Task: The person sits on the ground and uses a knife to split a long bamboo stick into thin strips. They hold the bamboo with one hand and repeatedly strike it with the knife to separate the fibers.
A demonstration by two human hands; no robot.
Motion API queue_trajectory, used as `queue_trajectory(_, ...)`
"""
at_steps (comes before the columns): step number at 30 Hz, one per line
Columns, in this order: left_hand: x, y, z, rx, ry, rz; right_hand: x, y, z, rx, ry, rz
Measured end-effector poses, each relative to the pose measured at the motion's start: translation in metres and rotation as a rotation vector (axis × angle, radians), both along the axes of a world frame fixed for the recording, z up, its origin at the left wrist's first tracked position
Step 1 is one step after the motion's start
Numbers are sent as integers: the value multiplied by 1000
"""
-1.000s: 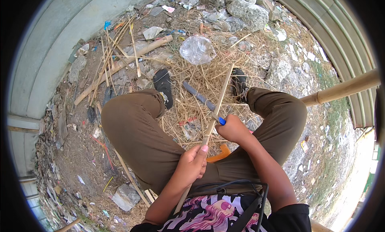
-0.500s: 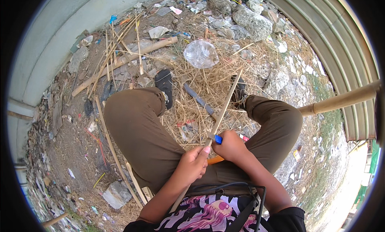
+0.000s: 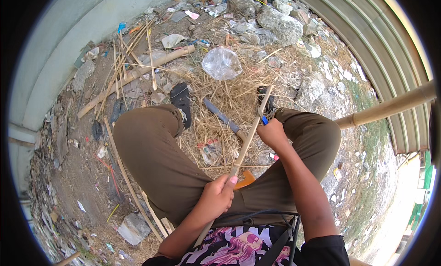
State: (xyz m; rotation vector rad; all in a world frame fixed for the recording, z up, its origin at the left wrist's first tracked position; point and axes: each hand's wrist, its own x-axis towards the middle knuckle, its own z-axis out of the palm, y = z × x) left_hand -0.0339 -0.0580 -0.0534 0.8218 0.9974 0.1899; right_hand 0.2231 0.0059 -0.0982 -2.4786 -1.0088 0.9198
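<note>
A long pale bamboo strip (image 3: 248,141) slants from my lap out toward my right foot. My left hand (image 3: 217,198) is closed round it low down, thumb along its upper side. In my closed right hand (image 3: 274,133) is a small blue-handled knife (image 3: 264,120), mostly hidden by the fingers; its blade meets the strip near the far end. An orange curved object (image 3: 245,179), perhaps a handle, lies in my lap beside the strip. Between my feet a large dark-bladed knife (image 3: 222,116) rests on the straw-like shavings (image 3: 212,144).
A bamboo pole (image 3: 177,55) with several thin strips over it lies at the far left. Ahead sit a clear plastic bag (image 3: 222,64) and big rocks (image 3: 280,25). A bamboo pole (image 3: 390,107) juts in at right by a corrugated metal wall (image 3: 390,31).
My right hand has slid the blue-handled knife away from me along the strip, toward its far end. My left hand keeps its grip, slightly lower. The whole view has shifted a little.
</note>
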Motion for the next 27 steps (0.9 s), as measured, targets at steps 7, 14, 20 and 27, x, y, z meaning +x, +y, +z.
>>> queue_trajectory(7,-1,12,1,-158,-104,112,-26,-6,34,-163,-84,355)
queue_trajectory(14,-6,14,9,-222,-167,39,-3,3,29,-142,-137,258)
queue_trajectory(20,-6,12,11,-258,-151,-26,89,55,20,-100,-293,149)
queue_trajectory(27,-10,21,9,-287,-193,41,15,26,48,-218,-141,471)
